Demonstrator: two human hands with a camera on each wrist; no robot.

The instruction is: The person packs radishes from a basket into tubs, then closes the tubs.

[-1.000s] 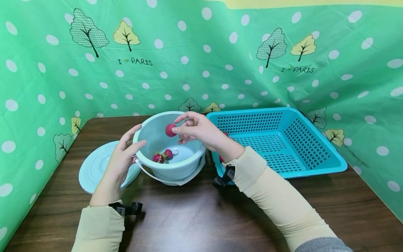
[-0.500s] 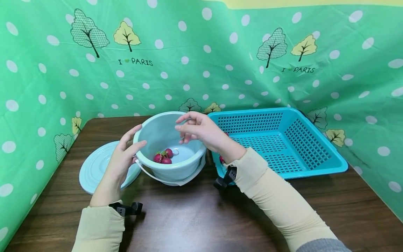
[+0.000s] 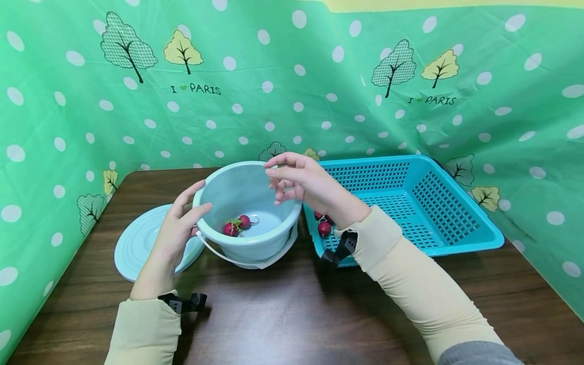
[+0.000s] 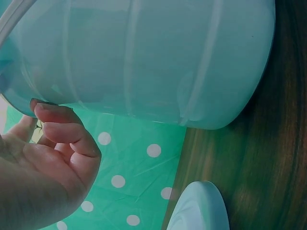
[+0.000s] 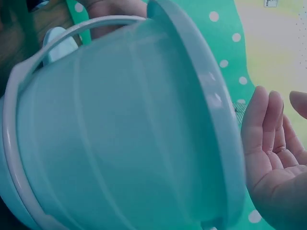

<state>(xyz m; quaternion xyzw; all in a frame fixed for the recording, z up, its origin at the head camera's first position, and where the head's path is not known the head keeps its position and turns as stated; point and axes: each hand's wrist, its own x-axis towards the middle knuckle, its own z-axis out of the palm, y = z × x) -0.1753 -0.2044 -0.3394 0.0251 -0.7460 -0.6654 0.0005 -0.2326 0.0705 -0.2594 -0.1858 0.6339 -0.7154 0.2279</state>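
Note:
A pale blue bucket [image 3: 255,247] stands on the brown table, with a few red radishes [image 3: 235,225] lying on its bottom. My left hand [image 3: 175,228] rests against the bucket's left side, thumb on the rim and fingers loose; the left wrist view shows this hand [image 4: 53,158] just under the bucket [image 4: 144,57]. My right hand [image 3: 298,182] hovers over the right rim, fingers relaxed and holding nothing. In the right wrist view its palm [image 5: 273,153] sits beside the bucket's rim [image 5: 211,120]. More radishes [image 3: 324,225] lie in the near left corner of a blue basket [image 3: 456,223].
The bucket's round lid [image 3: 134,246] lies flat on the table to the left, partly under my left hand. The perforated basket takes up the right side. A green dotted cloth closes off the back and both sides. Bare table lies in front.
The radish my right hand held over the bucket has dropped in among the others. The now empty hand has drifted right, toward the basket. My left hand has stayed put.

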